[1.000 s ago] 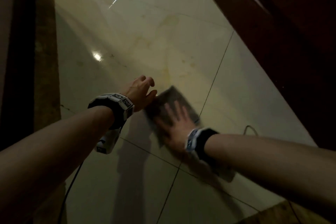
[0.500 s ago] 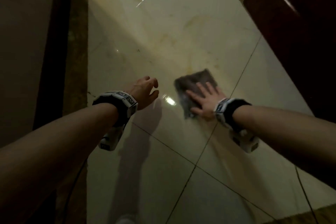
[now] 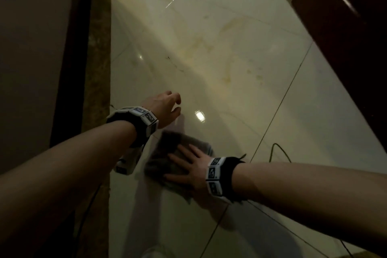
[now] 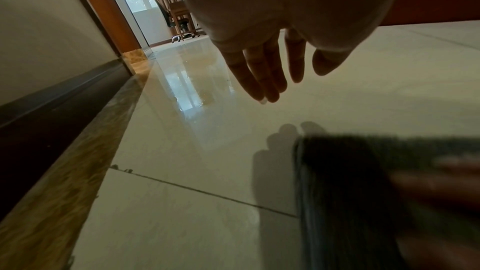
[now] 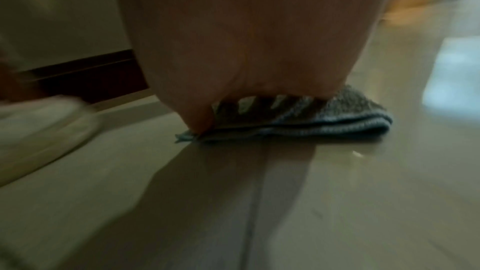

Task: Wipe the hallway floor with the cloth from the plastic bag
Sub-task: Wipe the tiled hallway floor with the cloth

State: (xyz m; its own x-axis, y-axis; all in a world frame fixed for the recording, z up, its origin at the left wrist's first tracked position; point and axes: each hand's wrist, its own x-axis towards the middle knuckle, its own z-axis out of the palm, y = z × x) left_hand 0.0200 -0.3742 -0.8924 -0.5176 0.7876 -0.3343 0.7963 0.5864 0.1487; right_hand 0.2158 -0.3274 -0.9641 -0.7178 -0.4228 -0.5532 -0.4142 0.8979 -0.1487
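Note:
A folded grey cloth [image 3: 165, 153] lies flat on the glossy cream tile floor [image 3: 230, 48]. My right hand [image 3: 184, 163] presses on it with straight, spread fingers. The right wrist view shows the cloth [image 5: 337, 118] squashed under the palm, its folded edge facing the camera. My left hand [image 3: 165, 107] hovers just above the floor, beyond and left of the cloth, fingers relaxed and holding nothing. From the left wrist, those fingers [image 4: 262, 77] hang over the tile, and the blurred cloth [image 4: 350, 182] fills the lower right. No plastic bag is in view.
A wall with a dark skirting board [image 3: 69, 58] and a brown marble border strip [image 3: 98, 69] runs along the left. Dark wooden furniture or a door [image 3: 345, 48] lines the right. A thin cable [image 3: 278, 148] lies on the floor near my right wrist. An office chair [image 4: 179, 22] stands far down the hallway.
My right hand has slid the cloth from the right back toward me and to the left, under the left wrist. The left hand has stayed hovering in about the same spot.

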